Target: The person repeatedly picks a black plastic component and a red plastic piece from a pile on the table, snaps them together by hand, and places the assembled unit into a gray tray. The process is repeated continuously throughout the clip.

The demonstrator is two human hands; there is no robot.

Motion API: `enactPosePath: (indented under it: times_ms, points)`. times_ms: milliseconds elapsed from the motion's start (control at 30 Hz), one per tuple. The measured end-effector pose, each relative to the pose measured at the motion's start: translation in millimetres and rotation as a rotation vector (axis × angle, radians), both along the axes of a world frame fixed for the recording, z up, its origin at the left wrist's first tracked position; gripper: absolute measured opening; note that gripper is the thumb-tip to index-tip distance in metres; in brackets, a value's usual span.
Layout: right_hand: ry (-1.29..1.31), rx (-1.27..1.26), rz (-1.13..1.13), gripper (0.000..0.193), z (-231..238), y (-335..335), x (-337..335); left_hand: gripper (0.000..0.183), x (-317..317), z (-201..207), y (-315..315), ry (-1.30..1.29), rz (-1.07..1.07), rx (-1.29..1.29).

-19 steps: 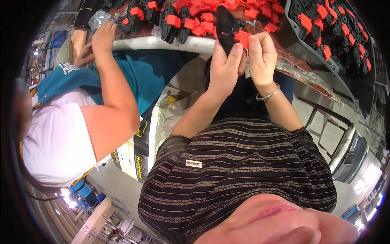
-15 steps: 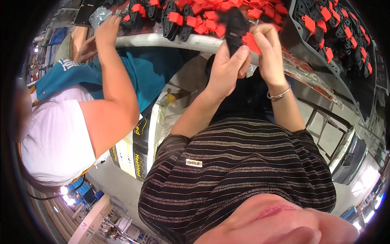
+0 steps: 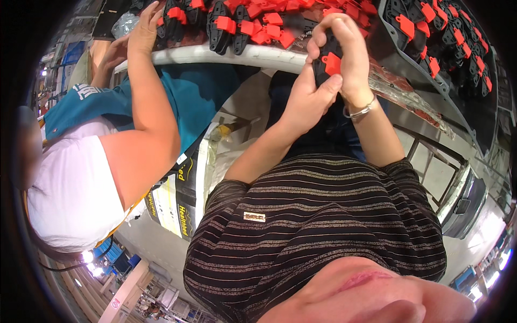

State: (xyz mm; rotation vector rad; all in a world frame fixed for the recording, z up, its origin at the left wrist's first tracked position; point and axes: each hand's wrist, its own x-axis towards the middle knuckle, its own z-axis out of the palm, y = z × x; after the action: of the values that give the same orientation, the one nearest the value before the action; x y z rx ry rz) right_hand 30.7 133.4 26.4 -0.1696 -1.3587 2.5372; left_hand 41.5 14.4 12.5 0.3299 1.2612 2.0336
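Observation:
In front of me, above the table's near edge, I hold a long black plastic part with a red square tab [image 3: 332,64]. My left hand [image 3: 306,103] grips its lower end, thumb lying along the near side. Over its upper end curls my right hand [image 3: 351,56], palm against the tab's right side and fingers bent across the top. Much of the black body is covered by my fingers. Beyond my hands lies a pile of loose red tabs [image 3: 272,27]. To their left are several black parts with red tabs [image 3: 219,27].
A dark bin [image 3: 431,91] at the right holds many black parts with red tabs. White padding [image 3: 188,54] runs along the table edge. On my left sits a co-worker [image 3: 81,188], hands near a clear plastic bag [image 3: 125,25]. A cardboard box [image 3: 180,202] stands between us.
My right hand has shifted from pinching beside the red tab to curling over the part's upper end. The part has come slightly lower. The co-worker's hand has risen off the clear bag.

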Motion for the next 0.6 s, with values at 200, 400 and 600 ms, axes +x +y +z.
enactPosePath:
  times_ms: [200,400,600]
  points:
    - [-0.007,-0.006,-0.049,0.026,2.3,-2.3,-0.2,0.045,5.0,0.0,4.7,0.209,0.028,-0.139]
    - [0.092,-0.022,0.008,0.035,-9.9,-4.8,-15.5,0.028,-17.1,-2.9,-7.6,0.173,0.043,-0.12]
    - [0.016,0.536,-0.219,0.028,-27.2,25.5,-13.2,0.035,-98.0,10.2,-61.4,0.632,0.663,-0.522]
